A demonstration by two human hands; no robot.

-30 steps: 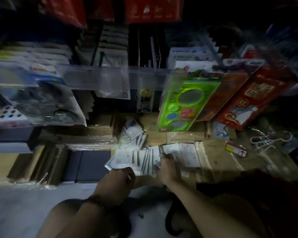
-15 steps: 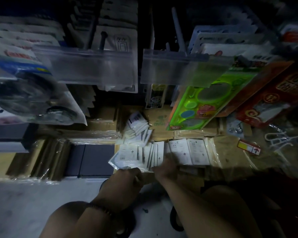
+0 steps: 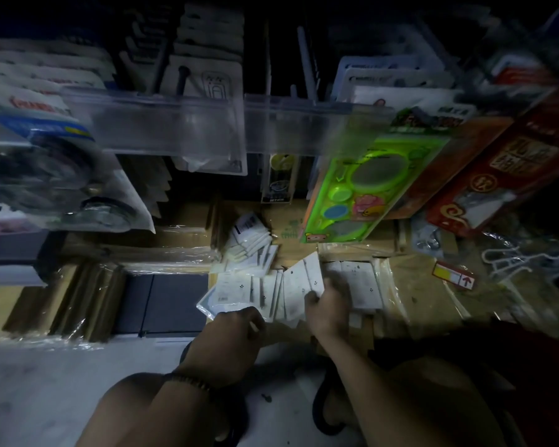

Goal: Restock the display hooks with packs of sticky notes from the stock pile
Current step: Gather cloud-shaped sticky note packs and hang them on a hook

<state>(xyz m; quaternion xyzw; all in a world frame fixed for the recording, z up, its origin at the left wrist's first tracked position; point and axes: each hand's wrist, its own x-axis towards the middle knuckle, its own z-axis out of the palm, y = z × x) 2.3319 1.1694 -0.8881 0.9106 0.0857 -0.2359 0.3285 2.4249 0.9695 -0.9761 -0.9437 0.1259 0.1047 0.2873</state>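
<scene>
A stock pile of white sticky-note packs (image 3: 360, 285) lies on cardboard boxes low in front of me. My left hand (image 3: 229, 343) holds the near edge of a fanned stack of packs (image 3: 233, 293). My right hand (image 3: 328, 309) grips a pack (image 3: 304, 282) and tilts it up out of the row. A second loose heap of packs (image 3: 249, 246) sits behind. Display hooks (image 3: 305, 62) jut out above, one of them bare, another (image 3: 181, 79) carrying white carded packs.
Clear plastic price strips (image 3: 175, 124) run across the shelf front. A green toy pack (image 3: 365, 188) and red packages (image 3: 497, 169) hang at the right. Wrapped cardboard boxes (image 3: 78, 298) and a dark box (image 3: 168, 301) sit at the left. White hangers (image 3: 523, 256) lie at the right. My knees are below.
The view has shifted so the hooks sit lower in frame. My right hand has lifted a pack up out of the row; my left hand keeps hold of the fanned stack.
</scene>
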